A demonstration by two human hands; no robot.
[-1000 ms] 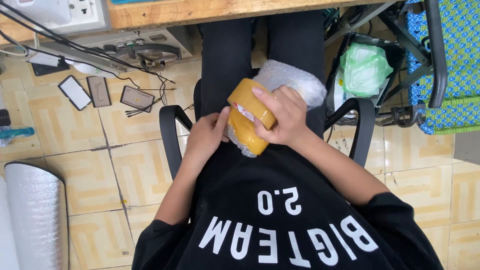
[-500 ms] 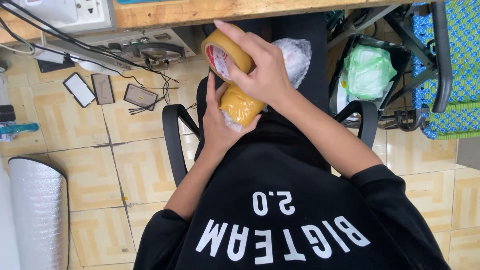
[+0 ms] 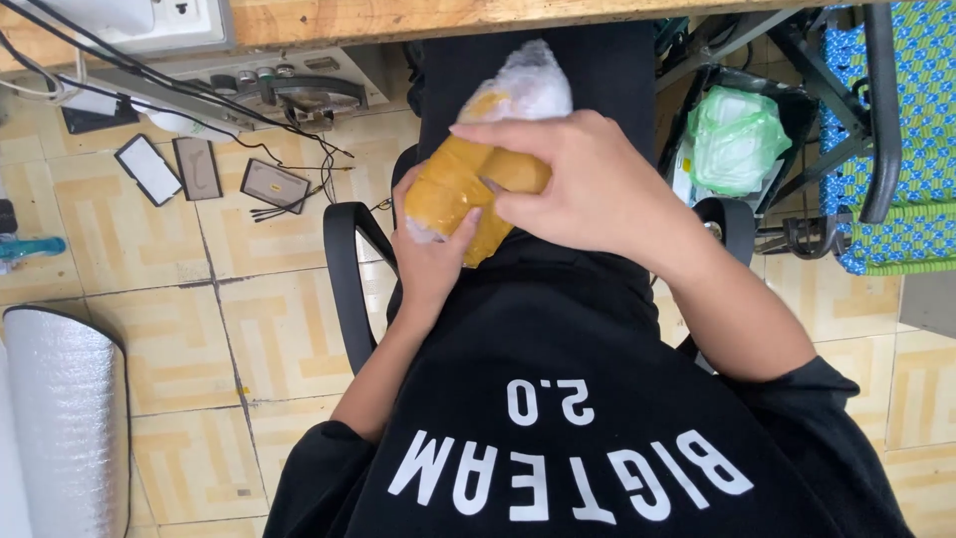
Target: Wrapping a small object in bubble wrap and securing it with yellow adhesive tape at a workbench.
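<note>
A bubble-wrapped parcel (image 3: 526, 88), mostly covered in tan packing tape (image 3: 450, 194), rests above my lap. My left hand (image 3: 430, 261) grips its near end from below, thumb on the tape. My right hand (image 3: 583, 189) lies over the top of the parcel, fingers pressed on the taped part. The tape roll seen earlier is not clearly in view; it may be hidden under my right hand. I am seated in a black chair with armrests (image 3: 344, 264) on both sides.
A wooden desk edge (image 3: 398, 15) runs along the top. On the tiled floor at left lie small flat devices (image 3: 149, 169), cables and a silver foil roll (image 3: 60, 418). At right stand a black bin with a green bag (image 3: 737, 134) and a blue-green woven chair (image 3: 911, 130).
Half a second ago my right hand held the tape roll raised above the parcel. It has come down flat over the parcel, which has turned more sideways in my left hand.
</note>
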